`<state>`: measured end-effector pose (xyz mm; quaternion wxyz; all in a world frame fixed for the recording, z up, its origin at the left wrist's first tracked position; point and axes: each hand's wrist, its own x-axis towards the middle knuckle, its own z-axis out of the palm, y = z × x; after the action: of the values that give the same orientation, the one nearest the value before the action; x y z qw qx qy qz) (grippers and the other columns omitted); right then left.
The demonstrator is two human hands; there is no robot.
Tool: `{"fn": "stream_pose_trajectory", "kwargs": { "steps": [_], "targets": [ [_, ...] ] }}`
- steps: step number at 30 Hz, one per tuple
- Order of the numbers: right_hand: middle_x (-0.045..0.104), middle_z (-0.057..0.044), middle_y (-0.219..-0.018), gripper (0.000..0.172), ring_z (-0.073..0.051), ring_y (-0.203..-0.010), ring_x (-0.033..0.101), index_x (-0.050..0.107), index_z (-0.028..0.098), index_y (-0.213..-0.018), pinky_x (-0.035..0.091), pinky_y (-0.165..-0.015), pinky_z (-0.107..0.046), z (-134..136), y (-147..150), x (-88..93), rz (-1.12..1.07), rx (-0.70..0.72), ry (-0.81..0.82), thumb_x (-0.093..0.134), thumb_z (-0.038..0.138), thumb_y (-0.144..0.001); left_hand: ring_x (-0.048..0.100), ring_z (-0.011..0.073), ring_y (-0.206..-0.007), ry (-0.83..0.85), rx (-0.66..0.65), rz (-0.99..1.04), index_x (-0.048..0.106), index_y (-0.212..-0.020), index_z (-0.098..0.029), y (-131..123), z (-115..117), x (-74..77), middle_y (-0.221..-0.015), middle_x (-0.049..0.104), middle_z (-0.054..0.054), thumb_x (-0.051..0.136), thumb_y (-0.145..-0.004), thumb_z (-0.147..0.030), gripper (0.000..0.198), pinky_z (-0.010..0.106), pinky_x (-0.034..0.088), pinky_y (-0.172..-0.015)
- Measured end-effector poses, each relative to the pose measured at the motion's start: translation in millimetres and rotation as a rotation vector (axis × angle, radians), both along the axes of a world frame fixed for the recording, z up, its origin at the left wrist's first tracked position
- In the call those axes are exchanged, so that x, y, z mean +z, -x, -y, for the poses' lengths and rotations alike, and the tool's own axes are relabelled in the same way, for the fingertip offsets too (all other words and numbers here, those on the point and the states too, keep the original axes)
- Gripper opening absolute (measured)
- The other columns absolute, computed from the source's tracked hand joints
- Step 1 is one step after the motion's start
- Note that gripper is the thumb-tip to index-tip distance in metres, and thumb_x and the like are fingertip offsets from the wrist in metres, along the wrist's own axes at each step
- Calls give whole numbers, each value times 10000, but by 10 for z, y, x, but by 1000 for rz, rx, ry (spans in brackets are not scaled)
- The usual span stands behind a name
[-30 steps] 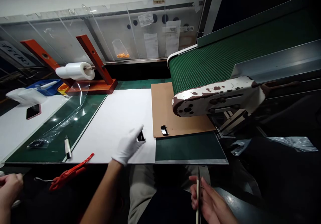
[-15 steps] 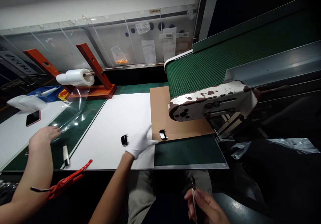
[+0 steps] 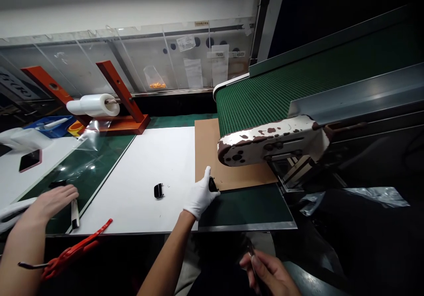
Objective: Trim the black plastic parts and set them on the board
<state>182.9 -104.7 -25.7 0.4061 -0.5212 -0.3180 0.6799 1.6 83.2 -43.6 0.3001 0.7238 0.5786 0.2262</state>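
My left hand (image 3: 199, 199), in a white glove, has its thumb and fingers closed around a small glossy black part (image 3: 212, 184) at the near left of the brown cardboard sheet (image 3: 245, 179). Much of that part is hidden by the glove. A second black part (image 3: 158, 191) with small prongs lies on the white sheet (image 3: 165, 154), left of the glove. Below the table edge, my bare right hand (image 3: 265, 271) pinches a slim pen-like tool (image 3: 251, 248). Its tip is dark and blurred.
At left a co-worker's bare hand (image 3: 58, 201) is over the table beside a white-handled tool (image 3: 74, 214). Behind stands an orange stand (image 3: 124, 126) with a clear film roll (image 3: 99, 105). A phone (image 3: 30, 160) lies far left. A green conveyor (image 3: 258, 97) overhangs the cardboard at right.
My left hand has moved right from the white sheet and closed around the black part on the cardboard. The co-worker's hand has come nearer the table's front edge.
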Motion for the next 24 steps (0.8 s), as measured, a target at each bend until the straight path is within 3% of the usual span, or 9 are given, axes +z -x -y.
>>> {"fn": "stream_pose_trajectory", "kwargs": {
  "steps": [4,6,9,13,15,17,21,24],
  "targets": [
    [594,-10,-674,445,-153,-632,543,709,191,-972,430,-646,-291,-166,-53,142,181,-111,-166,595,589,-811,561,219,-1229,-64,-8,187,86,-1503,-255,-43,341,284,-1271,611,64,767,-730,-230,1030,372,428,-1073],
    [609,-11,-735,386,-152,-641,538,701,212,-978,430,-641,-283,-237,-82,262,295,-201,-238,587,551,-831,547,212,-1245,-101,-24,258,114,-1498,-266,-49,532,413,-1268,612,47,774,-722,-226,1019,375,413,-1092],
    [610,-8,-764,341,-156,-663,552,698,236,-962,428,-633,-267,-309,-103,416,427,-194,-412,616,534,-818,566,215,-1220,-161,-60,365,155,-1489,-284,-56,783,560,-1262,608,47,782,-722,-229,991,385,442,-1070],
    [519,33,-635,522,-127,-534,470,646,269,-1132,384,-516,-241,-348,-74,527,453,-141,-604,489,667,-832,575,215,-1200,-187,-144,451,140,-1492,-328,-70,1006,691,-1261,605,50,821,-697,-256,1049,367,462,-1046],
    [467,46,-607,658,-124,-499,424,577,268,-1220,363,-475,-237,-351,-58,572,429,-146,-592,366,748,-824,585,210,-1182,-178,-173,484,126,-1493,-354,-74,1076,744,-1260,609,39,845,-670,-279,1095,351,459,-1042],
    [452,43,-616,652,-128,-508,431,567,263,-1210,384,-490,-238,-352,-69,626,429,-146,-550,306,739,-848,595,206,-1163,-170,-197,514,116,-1493,-378,-78,1127,794,-1254,614,25,856,-651,-322,1123,335,462,-1031],
    [579,3,-716,313,-135,-626,558,667,258,-998,446,-594,-238,-368,-193,774,544,39,-620,424,448,-948,627,195,-1087,-152,-234,571,110,-1490,-398,-89,1194,888,-1215,621,11,822,-673,-425,1084,287,519,-923],
    [631,-1,-810,258,-133,-727,607,649,279,-1042,465,-648,-223,-369,-287,922,639,175,-722,406,327,-971,641,190,-1052,-150,-230,570,157,-1475,-414,-96,1227,939,-1214,621,6,813,-672,-457,1038,272,525,-896]
  ]
}}
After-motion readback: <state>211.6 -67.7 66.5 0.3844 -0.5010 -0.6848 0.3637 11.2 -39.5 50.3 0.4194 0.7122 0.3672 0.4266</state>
